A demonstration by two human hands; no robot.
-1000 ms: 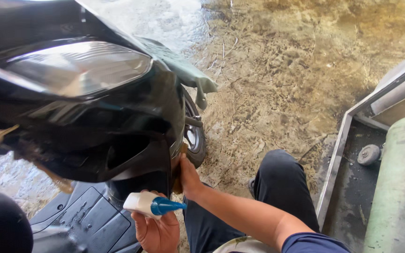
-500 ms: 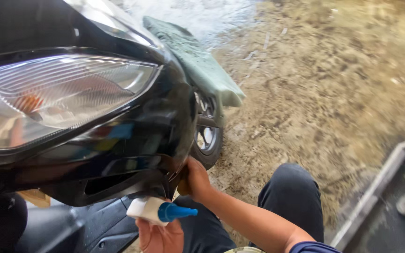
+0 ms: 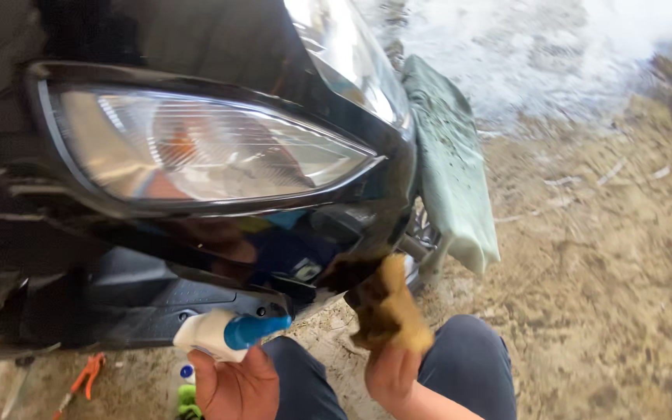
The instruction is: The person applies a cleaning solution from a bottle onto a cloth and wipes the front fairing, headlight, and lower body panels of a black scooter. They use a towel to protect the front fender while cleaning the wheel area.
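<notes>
Right hand [image 3: 392, 375] raised, gripping sponge [image 3: 387, 305]

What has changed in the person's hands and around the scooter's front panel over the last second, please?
The right hand drew back from the black front panel and lifted a brown sponge to its lower edge. The view closed in on the headlight. The left hand still holds the white bottle with the blue cap.

sponge [image 3: 388, 307] against scooter's black fairing [image 3: 219, 241]
</notes>
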